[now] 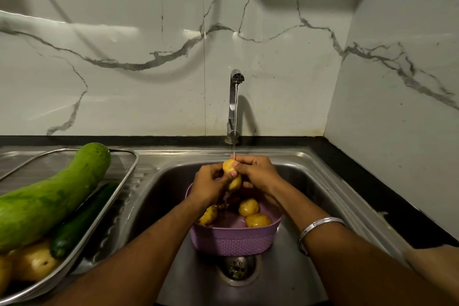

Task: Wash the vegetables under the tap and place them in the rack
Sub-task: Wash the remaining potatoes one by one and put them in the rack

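both hands, left hand (208,185) and right hand (257,172), had fingers clamped on a potato (231,173) under the tap (235,102) stream, above the purple basket (233,241) to catch runoff, rack (119,181) at 9 o'clock.

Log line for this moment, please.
washing | both hands, left hand and right hand, on potato | tap running | rack part loaded
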The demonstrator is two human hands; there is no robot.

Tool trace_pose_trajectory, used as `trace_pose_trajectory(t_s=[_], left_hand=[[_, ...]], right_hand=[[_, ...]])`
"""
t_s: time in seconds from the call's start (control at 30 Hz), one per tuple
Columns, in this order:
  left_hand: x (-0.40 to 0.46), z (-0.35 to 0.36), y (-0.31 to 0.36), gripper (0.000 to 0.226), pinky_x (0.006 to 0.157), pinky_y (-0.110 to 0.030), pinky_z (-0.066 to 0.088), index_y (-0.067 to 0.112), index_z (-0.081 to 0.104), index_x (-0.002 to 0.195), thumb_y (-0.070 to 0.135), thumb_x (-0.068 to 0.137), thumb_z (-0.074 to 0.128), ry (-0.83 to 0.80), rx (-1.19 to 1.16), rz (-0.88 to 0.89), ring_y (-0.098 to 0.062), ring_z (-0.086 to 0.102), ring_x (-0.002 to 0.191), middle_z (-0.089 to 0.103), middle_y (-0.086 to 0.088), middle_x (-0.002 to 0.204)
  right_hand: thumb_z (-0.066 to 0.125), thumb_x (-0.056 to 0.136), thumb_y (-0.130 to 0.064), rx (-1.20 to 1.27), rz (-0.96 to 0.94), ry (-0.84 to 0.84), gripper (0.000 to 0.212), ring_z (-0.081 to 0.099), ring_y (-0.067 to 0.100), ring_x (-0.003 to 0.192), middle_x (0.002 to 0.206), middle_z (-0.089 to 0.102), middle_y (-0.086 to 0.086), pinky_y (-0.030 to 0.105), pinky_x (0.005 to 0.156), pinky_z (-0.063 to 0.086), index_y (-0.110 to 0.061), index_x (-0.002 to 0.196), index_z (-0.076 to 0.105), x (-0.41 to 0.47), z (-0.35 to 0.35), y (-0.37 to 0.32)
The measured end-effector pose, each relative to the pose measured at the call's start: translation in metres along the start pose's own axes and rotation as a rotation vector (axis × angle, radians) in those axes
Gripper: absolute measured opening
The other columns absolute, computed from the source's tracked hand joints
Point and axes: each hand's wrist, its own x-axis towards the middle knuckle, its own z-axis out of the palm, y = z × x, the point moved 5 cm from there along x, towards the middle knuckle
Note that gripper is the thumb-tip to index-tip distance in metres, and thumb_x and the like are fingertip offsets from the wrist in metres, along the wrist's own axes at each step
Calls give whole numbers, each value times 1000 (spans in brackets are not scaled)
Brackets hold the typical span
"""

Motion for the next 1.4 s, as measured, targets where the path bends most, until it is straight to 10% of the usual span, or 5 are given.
trace_pose_trajectory(t_s=[0.2, 0.53, 0.73, 1.03, 1.4], left_hand=[[-3, 6, 11, 25, 90, -43, 61, 20, 72, 118, 32, 101, 59, 37, -58, -24, -17, 75, 97, 78, 0, 101], [-5, 19, 7, 31, 53, -19, 56, 27, 59, 134, 16, 107, 48, -59, -472, -259, -8, 75, 72, 75, -4, 102], [-2, 28, 19, 41, 81, -37, 58, 30, 45, 150, 21, 110, 38, 29, -479, -312, -24, 66, 109, 64, -6, 127], [11, 22, 16, 32, 88, -43, 59, 18, 62, 126, 36, 107, 43, 148, -349, -305, -26, 68, 106, 68, -13, 117], [10, 27, 16, 27, 65, -28, 58, 15, 65, 125, 7, 103, 52, -152, -567, -362, -21, 75, 87, 73, -15, 114]], right_hand=[[63, 100, -35, 134, 137, -25, 20, 75, 34, 93, 104, 74, 17, 47, 75, 64, -22, 112, 72, -10, 6, 3], [59, 102, -17, 330, 144, 33, 19, 71, 30, 97, 105, 71, 14, 41, 69, 64, -17, 119, 68, -9, 7, 2], [56, 104, -29, 341, 177, 130, 25, 73, 30, 96, 103, 74, 15, 47, 80, 63, -14, 120, 68, 1, 13, 8], [58, 103, -34, 193, 273, 44, 25, 72, 29, 95, 109, 70, 16, 35, 64, 63, -16, 117, 66, -7, 21, 11], [56, 105, -27, 438, 267, 141, 29, 71, 29, 68, 92, 71, 20, 30, 46, 59, -5, 121, 64, -4, -4, 9]])
